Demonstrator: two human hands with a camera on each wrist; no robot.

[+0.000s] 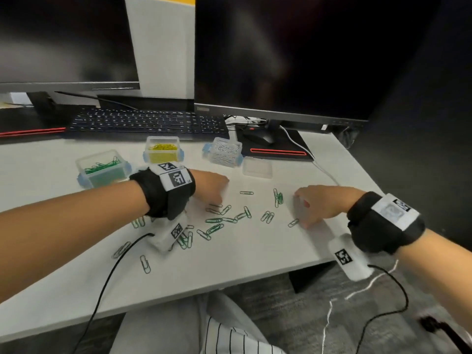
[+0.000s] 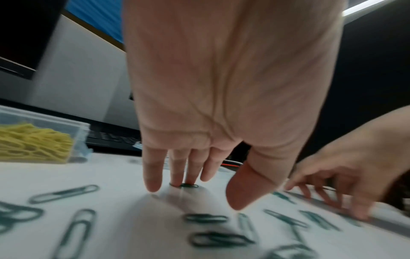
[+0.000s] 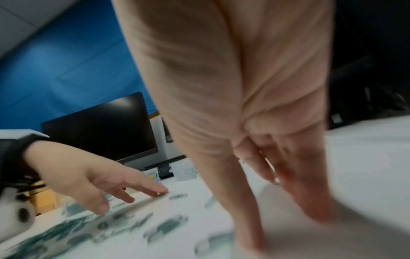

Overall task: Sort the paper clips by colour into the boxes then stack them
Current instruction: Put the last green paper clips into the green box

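Several green paper clips (image 1: pixel 214 220) lie scattered on the white desk (image 1: pixel 255 251). My left hand (image 1: pixel 217 200) reaches down with straight fingers; in the left wrist view the left hand (image 2: pixel 206 191) touches one green clip (image 2: pixel 185 185) with two fingertips, thumb held apart. My right hand (image 1: pixel 302 213) rests its fingertips on the desk by a single clip (image 1: pixel 293 222); the right wrist view of the right hand (image 3: pixel 279 224) is blurred and shows straight fingers on the surface. Behind stand an open green-clip box (image 1: pixel 102 167), a yellow-clip box (image 1: pixel 162 150) and a white-clip box (image 1: pixel 226 150).
A clear lid (image 1: pixel 256 167) lies beside the white-clip box. A keyboard (image 1: pixel 148 121), two dark monitors and a mouse on its pad (image 1: pixel 275 146) fill the back. The desk's front edge runs close under my forearms, and cables hang from both wrists.
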